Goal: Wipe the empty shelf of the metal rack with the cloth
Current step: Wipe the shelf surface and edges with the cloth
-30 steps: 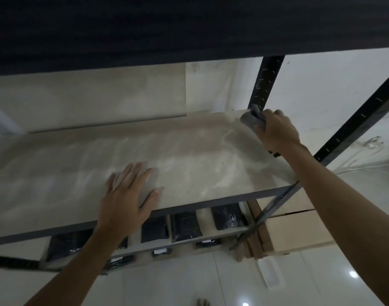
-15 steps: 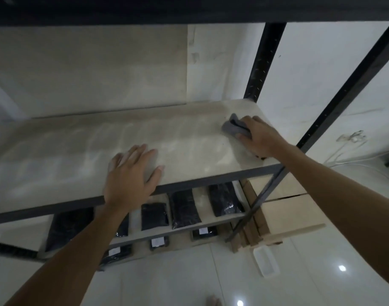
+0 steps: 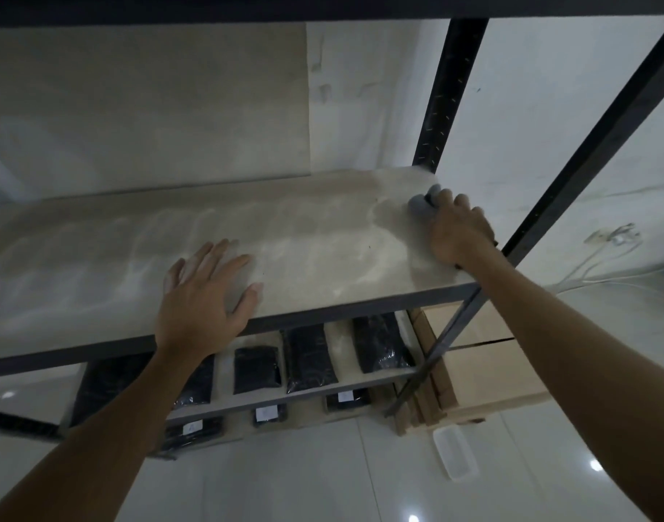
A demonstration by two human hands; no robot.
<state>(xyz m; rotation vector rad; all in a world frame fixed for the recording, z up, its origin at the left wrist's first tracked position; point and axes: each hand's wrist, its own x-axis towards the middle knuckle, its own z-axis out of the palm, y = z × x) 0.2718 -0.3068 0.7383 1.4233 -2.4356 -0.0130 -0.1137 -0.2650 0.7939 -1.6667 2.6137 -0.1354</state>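
Note:
The empty shelf (image 3: pixel 96 250) is a pale dusty board in a black metal rack, streaked with wipe marks. My right hand (image 3: pixel 456 231) grips a bunched grey cloth (image 3: pixel 420 206) and presses it on the shelf near its right end, close to the far corner. Most of the cloth is hidden under the fingers. My left hand (image 3: pixel 206 295) rests flat on the shelf near the front edge, fingers spread and straight, holding nothing.
Black rack posts rise at the right rear (image 3: pixel 447 99) and right front (image 3: pixel 586 145). The lower shelf (image 3: pixel 341 386) holds several black packets (image 3: pixel 309 357). Wooden boards (image 3: pixel 484 374) lean beside the rack, a white container (image 3: pixel 454 452) lies on the glossy floor, and cables (image 3: pixel 605 254) run along the wall.
My right hand slid the cloth forward and leftward, then back toward the right end. The left hand has stayed flat on the shelf. The camera tilted slightly.

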